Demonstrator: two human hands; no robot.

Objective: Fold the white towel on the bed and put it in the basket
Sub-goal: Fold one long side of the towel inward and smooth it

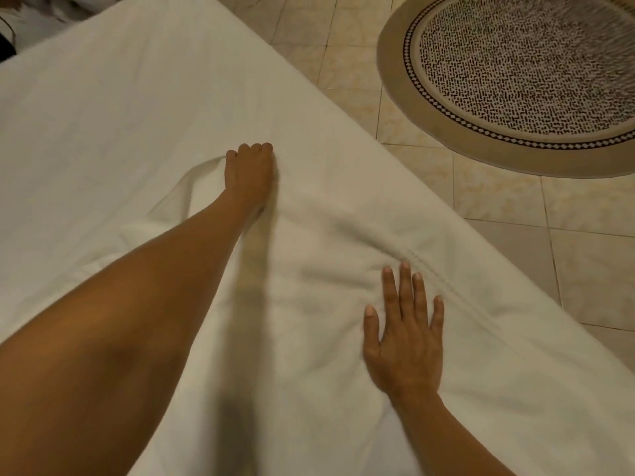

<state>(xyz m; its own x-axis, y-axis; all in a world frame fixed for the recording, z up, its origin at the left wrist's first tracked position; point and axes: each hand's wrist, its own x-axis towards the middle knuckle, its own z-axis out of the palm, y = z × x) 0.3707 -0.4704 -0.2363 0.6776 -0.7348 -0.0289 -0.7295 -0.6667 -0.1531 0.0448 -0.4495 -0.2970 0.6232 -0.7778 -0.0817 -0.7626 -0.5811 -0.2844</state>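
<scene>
While the towel [309, 262] lies rumpled across the bed [103, 97], the left hand [249, 171] pinches its far edge; the right hand [405, 334] presses flat, fingers spread, on its near part, close to the striped hem [446, 286].

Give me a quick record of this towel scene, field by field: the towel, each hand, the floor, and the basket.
towel: white towel, rumpled, lying on the bed
left hand: left hand, reached far out, fingers curled at the towel's far edge; whether it grips is unclear
right hand: right hand, flat on the towel, fingers straight
floor: tiles with a round rug
basket: not in view
</scene>
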